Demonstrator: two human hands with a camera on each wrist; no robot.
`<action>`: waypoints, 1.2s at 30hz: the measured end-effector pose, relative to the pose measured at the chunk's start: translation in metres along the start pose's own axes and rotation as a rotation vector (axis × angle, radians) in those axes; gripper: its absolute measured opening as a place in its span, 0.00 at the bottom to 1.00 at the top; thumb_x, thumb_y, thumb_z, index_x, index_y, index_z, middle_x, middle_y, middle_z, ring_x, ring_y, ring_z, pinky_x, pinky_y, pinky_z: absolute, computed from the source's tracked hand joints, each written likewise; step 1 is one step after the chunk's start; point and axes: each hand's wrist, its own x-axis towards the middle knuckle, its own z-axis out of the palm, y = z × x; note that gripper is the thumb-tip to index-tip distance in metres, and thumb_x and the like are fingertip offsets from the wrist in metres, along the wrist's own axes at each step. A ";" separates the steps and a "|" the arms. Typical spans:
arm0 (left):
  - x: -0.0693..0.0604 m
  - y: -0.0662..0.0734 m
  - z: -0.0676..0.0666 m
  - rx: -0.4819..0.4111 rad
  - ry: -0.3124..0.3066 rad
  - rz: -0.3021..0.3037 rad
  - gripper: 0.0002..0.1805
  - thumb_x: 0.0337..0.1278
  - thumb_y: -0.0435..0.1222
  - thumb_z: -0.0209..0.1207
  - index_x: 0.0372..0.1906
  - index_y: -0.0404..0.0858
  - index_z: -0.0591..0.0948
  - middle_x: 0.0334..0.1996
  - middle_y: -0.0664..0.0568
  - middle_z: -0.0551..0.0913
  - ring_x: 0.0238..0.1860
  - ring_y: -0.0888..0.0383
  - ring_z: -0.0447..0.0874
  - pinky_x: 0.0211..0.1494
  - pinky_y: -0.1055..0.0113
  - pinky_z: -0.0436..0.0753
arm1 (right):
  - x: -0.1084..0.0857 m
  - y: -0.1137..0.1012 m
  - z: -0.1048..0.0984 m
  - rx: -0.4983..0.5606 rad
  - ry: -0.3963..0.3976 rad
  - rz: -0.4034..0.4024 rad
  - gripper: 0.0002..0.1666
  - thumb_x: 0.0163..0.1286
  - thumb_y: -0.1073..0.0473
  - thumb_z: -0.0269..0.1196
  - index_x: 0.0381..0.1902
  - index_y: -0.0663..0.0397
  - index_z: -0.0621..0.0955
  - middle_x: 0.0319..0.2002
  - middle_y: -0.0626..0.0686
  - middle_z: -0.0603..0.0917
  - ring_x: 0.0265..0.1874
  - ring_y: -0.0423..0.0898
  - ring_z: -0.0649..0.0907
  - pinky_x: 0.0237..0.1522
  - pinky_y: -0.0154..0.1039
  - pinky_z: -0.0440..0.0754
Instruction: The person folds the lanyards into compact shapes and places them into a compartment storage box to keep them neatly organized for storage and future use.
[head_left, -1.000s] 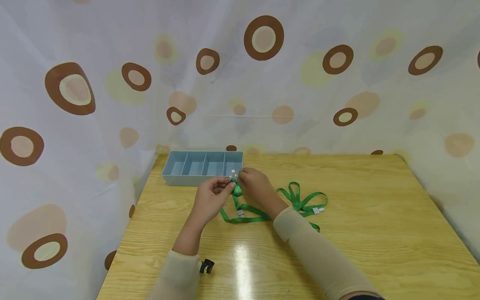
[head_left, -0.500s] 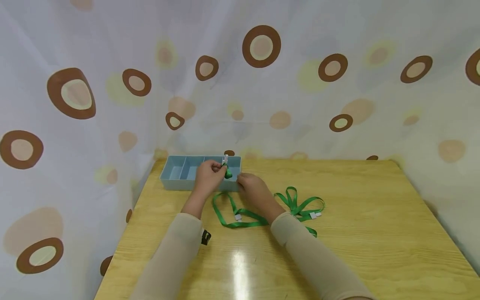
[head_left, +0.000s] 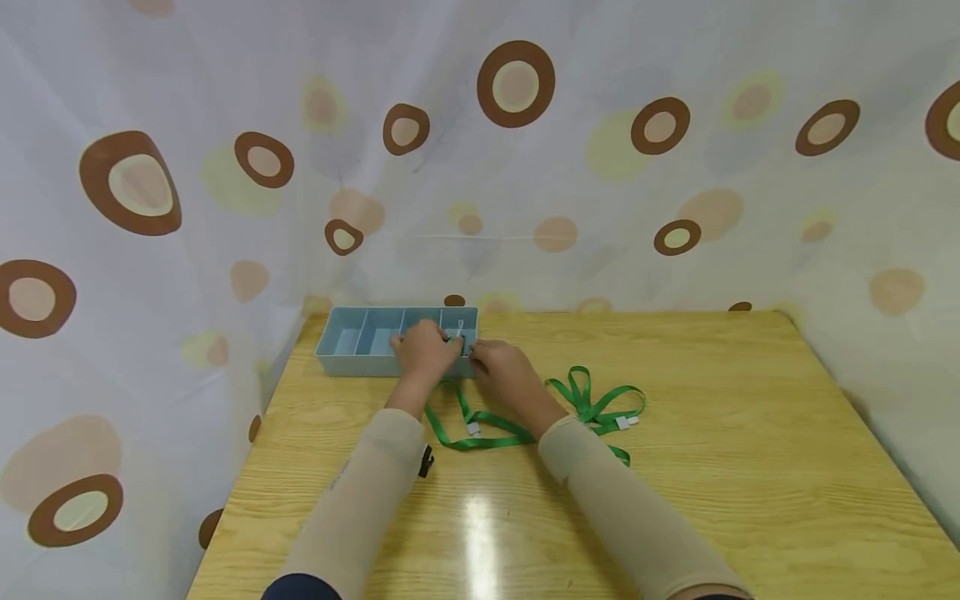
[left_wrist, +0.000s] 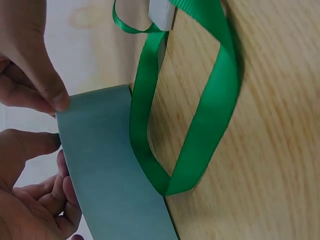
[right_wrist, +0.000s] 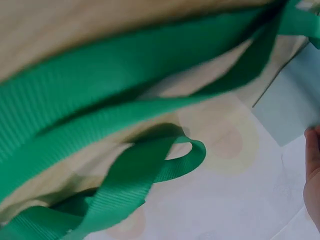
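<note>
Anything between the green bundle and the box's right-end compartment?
Nothing visible: the green bundle is over or inside the right-end compartment, unclear which, beside the left hand. The right hand grips the blue box at its near right corner.

Pale circle-patterned backdrop, glossy wooden table

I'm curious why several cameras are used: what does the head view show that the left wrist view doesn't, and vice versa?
Only the head view: the box's dividers, both sleeves and the green bundle beyond the right hand.
Only the left wrist view: the left hand's curled fingers up close.
Both: the two hands, box, green loop, white clip and table.
</note>
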 end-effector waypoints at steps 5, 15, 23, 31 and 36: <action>-0.007 -0.001 -0.001 -0.040 0.018 0.007 0.19 0.70 0.51 0.67 0.45 0.37 0.89 0.45 0.45 0.92 0.50 0.44 0.87 0.73 0.36 0.61 | 0.002 -0.001 -0.001 0.016 -0.010 0.015 0.07 0.75 0.67 0.68 0.45 0.64 0.91 0.47 0.61 0.92 0.49 0.55 0.92 0.53 0.46 0.91; -0.039 -0.003 -0.014 -0.139 0.025 0.083 0.19 0.71 0.49 0.67 0.51 0.37 0.89 0.33 0.51 0.92 0.43 0.48 0.89 0.74 0.34 0.62 | 0.001 -0.002 0.001 0.033 -0.004 0.006 0.08 0.75 0.66 0.68 0.47 0.63 0.91 0.51 0.61 0.91 0.55 0.56 0.90 0.57 0.47 0.90; -0.082 0.002 -0.026 -0.188 -0.118 0.109 0.18 0.70 0.47 0.68 0.52 0.38 0.88 0.37 0.52 0.89 0.36 0.54 0.87 0.40 0.55 0.88 | 0.001 -0.002 -0.003 0.010 -0.036 0.012 0.06 0.76 0.67 0.66 0.44 0.61 0.90 0.47 0.61 0.92 0.48 0.55 0.91 0.52 0.47 0.91; -0.120 0.004 -0.024 -0.350 -0.254 0.170 0.17 0.70 0.45 0.69 0.53 0.36 0.88 0.48 0.45 0.87 0.44 0.52 0.82 0.48 0.57 0.85 | -0.007 -0.008 -0.012 0.044 -0.143 0.054 0.16 0.75 0.75 0.58 0.55 0.65 0.87 0.56 0.63 0.89 0.53 0.59 0.89 0.53 0.50 0.90; -0.123 -0.003 -0.023 -0.414 -0.283 0.198 0.15 0.70 0.42 0.69 0.51 0.35 0.86 0.53 0.38 0.85 0.49 0.46 0.84 0.53 0.53 0.87 | -0.014 -0.014 -0.024 0.117 -0.161 0.117 0.22 0.79 0.75 0.53 0.64 0.63 0.84 0.68 0.61 0.83 0.66 0.59 0.84 0.63 0.53 0.86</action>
